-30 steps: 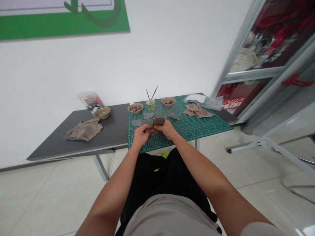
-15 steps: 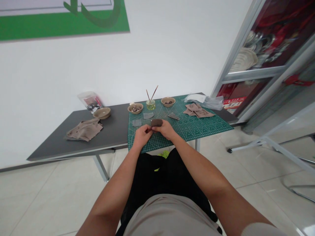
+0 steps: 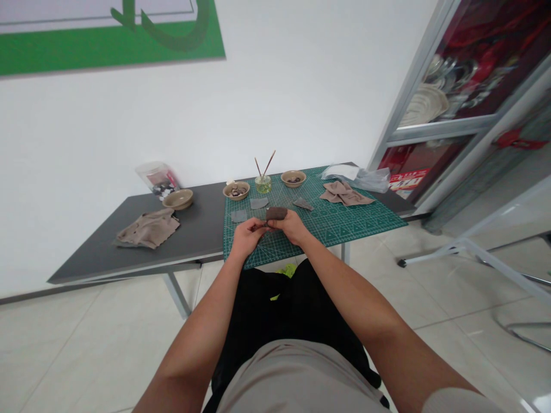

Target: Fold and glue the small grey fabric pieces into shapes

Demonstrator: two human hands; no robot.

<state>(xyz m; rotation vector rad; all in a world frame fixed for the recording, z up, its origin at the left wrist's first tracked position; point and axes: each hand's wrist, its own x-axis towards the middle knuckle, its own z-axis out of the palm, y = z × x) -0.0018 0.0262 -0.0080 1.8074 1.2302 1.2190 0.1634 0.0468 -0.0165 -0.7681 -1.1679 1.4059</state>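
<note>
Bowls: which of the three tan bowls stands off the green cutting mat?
The leftmost bowl, on the bare grey table; the other two bowls sit on the mat.

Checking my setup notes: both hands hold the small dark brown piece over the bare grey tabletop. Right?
Not quite. The head view shows the left hand and right hand holding the small dark brown piece together, but over the green gridded cutting mat, not the bare grey tabletop.

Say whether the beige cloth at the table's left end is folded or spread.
Loosely spread but crumpled: the cloth shows wrinkles and ragged, uneven edges.
</note>
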